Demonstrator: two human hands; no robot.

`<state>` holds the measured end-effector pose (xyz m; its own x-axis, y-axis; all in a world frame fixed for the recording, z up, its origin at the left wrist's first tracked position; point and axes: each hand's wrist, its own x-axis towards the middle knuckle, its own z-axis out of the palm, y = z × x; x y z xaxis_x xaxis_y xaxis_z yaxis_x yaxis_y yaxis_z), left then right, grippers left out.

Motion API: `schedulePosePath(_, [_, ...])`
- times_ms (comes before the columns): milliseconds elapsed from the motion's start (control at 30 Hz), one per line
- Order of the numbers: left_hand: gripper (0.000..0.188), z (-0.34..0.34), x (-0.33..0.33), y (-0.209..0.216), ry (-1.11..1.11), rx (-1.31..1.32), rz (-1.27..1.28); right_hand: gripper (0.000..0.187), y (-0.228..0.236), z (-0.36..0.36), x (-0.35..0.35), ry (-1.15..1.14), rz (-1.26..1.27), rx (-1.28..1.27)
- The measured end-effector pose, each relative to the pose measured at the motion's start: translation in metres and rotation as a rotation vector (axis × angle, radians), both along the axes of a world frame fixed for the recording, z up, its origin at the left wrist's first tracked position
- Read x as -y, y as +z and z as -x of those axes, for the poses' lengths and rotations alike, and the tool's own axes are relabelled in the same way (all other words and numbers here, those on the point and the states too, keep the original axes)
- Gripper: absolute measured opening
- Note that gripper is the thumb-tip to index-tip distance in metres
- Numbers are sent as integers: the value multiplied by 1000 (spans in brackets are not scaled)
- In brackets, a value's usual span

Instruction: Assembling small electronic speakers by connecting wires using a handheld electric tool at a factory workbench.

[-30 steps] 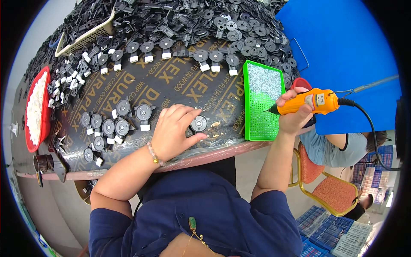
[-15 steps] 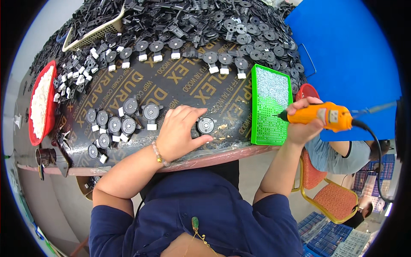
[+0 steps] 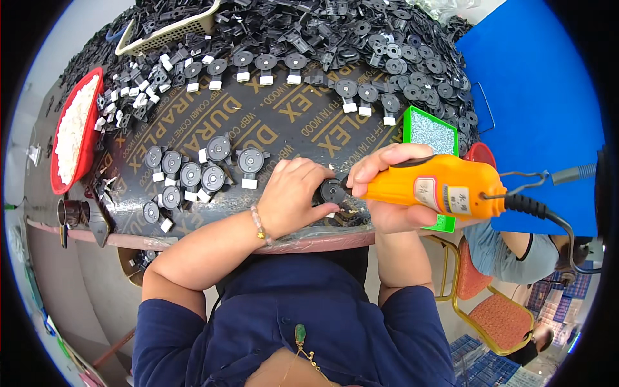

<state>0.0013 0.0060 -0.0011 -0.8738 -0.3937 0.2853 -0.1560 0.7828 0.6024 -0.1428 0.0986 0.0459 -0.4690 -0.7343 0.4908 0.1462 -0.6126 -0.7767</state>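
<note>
A flat, round black part (image 3: 333, 193) lies on the table (image 3: 290, 138) between half-open left fingers (image 3: 317, 173), their grip unclear; the right fingers (image 3: 374, 170) wrap an orange power driver (image 3: 474, 180). Silvery bits (image 3: 433, 132) lie in a green tray (image 3: 407, 125), white pieces (image 3: 73, 132) in a red bowl (image 3: 89, 151).

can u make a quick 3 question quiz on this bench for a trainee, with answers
1. Which hand holds the orange handheld corded power driver?
2. True or false: the red plastic tray of white pieces stands left of the green rectangular plastic tray.
3. Fill in the shape: the left hand has a ____ black plastic part between thumb and index finger.
Key: 1. right hand; 2. true; 3. round.
</note>
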Motion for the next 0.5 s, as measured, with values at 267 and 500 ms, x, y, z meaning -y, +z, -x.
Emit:
schedulePosePath(267, [48, 2, 1, -2, -1, -3, -8, 90, -6, 2, 2, -35, -140, -81])
schedulePosePath(500, [38, 4, 2, 0, 33, -175, 23, 89, 1, 4, 1, 5, 68, -36])
